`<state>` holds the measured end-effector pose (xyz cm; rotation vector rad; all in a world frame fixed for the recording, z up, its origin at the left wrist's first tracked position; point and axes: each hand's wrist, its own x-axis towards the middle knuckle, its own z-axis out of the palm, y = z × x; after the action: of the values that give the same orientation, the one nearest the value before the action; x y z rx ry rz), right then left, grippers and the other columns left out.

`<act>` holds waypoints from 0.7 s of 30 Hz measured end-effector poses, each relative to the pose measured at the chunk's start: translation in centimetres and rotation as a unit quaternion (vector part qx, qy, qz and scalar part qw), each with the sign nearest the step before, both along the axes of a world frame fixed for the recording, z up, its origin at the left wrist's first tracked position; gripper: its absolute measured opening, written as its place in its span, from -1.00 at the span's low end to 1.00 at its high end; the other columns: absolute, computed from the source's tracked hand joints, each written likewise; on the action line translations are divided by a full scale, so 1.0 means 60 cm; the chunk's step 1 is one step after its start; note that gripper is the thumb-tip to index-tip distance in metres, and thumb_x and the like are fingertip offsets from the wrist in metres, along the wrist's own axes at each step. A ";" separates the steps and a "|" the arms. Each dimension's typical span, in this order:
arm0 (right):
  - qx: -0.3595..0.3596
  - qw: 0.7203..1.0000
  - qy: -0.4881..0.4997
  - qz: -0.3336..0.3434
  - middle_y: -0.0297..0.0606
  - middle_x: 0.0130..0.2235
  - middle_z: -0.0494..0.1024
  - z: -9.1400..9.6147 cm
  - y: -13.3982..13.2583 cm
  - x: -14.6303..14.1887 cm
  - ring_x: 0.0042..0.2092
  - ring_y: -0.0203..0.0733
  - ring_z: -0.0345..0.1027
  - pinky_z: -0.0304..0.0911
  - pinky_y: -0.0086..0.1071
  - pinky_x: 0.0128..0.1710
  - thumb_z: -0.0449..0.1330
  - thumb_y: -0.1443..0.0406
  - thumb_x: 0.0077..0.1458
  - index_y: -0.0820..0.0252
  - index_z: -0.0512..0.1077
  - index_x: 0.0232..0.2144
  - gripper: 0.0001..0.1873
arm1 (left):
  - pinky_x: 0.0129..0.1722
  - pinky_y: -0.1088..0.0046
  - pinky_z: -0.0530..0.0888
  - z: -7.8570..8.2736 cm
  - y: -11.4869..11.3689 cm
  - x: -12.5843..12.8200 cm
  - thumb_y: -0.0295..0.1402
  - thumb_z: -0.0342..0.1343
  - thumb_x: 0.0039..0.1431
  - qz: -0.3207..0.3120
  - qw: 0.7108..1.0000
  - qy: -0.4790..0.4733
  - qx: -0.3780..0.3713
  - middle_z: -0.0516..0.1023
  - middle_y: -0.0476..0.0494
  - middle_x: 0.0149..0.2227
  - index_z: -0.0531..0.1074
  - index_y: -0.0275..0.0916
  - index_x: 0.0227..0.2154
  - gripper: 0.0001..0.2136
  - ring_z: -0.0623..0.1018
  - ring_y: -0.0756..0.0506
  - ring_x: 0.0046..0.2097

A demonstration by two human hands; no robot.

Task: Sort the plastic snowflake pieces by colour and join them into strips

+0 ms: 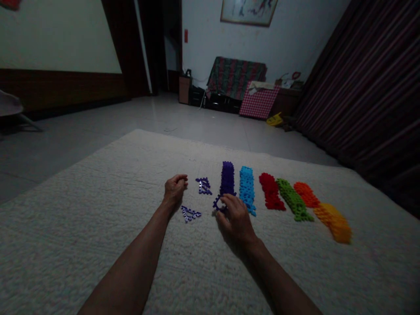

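Over a dim room's point(203, 43) pale mat point(82, 227), right fingers point(231, 202) pinch a purple piece point(215, 203), left fingers point(179, 179) together.

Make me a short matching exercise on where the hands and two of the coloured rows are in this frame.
1. left hand
2. right hand
3. light blue row
4. yellow row

A. between the purple row and the red row
B. farthest right of the four
C. at the purple piece nearest the purple row
D. farthest left of the four

Pairs: 1-D, 2-C, 3-A, 4-B

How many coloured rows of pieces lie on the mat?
6. From left to right: purple row, blue row, red row, green row, orange row, yellow row.
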<state>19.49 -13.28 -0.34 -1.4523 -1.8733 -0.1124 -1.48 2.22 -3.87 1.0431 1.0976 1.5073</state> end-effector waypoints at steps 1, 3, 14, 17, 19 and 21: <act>0.013 1.000 -0.016 -0.017 -0.02 0.05 0.47 -0.002 0.005 0.008 0.09 0.08 0.29 0.20 -0.04 0.07 0.18 0.34 0.07 0.20 0.40 0.00 -0.61 | -0.45 0.49 0.43 0.001 0.000 0.000 -0.31 0.18 -0.15 0.002 1.000 -0.001 0.001 0.55 -0.12 -0.41 0.58 -0.31 -0.35 -0.73 0.51 0.01 -0.47; 0.027 0.998 -0.045 -0.042 -0.02 0.06 0.48 -0.006 0.014 0.025 0.10 0.09 0.28 0.17 -0.02 0.07 0.17 0.34 0.09 0.21 0.40 0.00 -0.62 | -0.44 0.49 0.43 0.003 -0.001 0.000 -0.30 0.18 -0.16 0.002 1.000 0.002 -0.003 0.55 -0.12 -0.42 0.58 -0.31 -0.36 -0.73 0.51 0.01 -0.46; 0.026 0.996 -0.061 -0.067 0.02 0.20 0.33 -0.011 0.013 0.020 0.25 0.14 0.10 -0.02 0.10 0.21 0.15 0.34 0.09 0.22 0.35 0.04 -0.58 | -0.16 0.31 0.52 0.018 -0.014 -0.003 -0.39 0.12 -0.08 -0.001 0.981 0.176 0.075 0.61 -0.17 -0.27 0.60 -0.21 -0.33 -0.77 0.58 -0.13 -0.25; 0.027 0.996 -0.060 -0.063 0.00 0.21 0.32 -0.009 0.009 0.011 0.27 0.14 0.07 -0.07 0.12 0.24 0.12 0.36 0.10 0.22 0.36 0.03 -0.59 | 0.17 0.20 0.37 0.020 -0.012 -0.003 -0.40 0.15 -0.04 -0.033 0.958 0.251 0.137 0.56 -0.22 -0.01 0.59 -0.17 -0.23 -0.73 0.50 -0.22 0.09; 0.028 0.996 -0.057 -0.066 0.01 0.20 0.33 -0.009 0.010 0.009 0.26 0.14 0.08 -0.06 0.11 0.23 0.12 0.36 0.08 0.23 0.37 0.01 -0.60 | 0.26 0.16 0.26 0.021 -0.006 0.005 -0.36 0.17 0.00 -0.062 0.943 0.290 0.149 0.48 -0.26 0.13 0.56 -0.18 -0.12 -0.68 0.38 -0.24 0.22; 0.031 0.995 -0.056 -0.071 0.01 0.18 0.35 -0.010 0.011 0.010 0.25 0.13 0.09 -0.05 0.10 0.23 0.12 0.37 0.07 0.24 0.38 -0.01 -0.60 | 0.28 0.09 0.21 0.024 0.000 0.020 -0.32 0.18 0.05 -0.093 0.922 0.345 0.145 0.39 -0.31 0.21 0.51 -0.18 -0.03 -0.63 0.31 -0.28 0.28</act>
<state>20.06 -12.64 -0.91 -1.5632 -1.8368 -0.3228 -0.26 2.24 -2.45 1.9270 1.2088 1.1849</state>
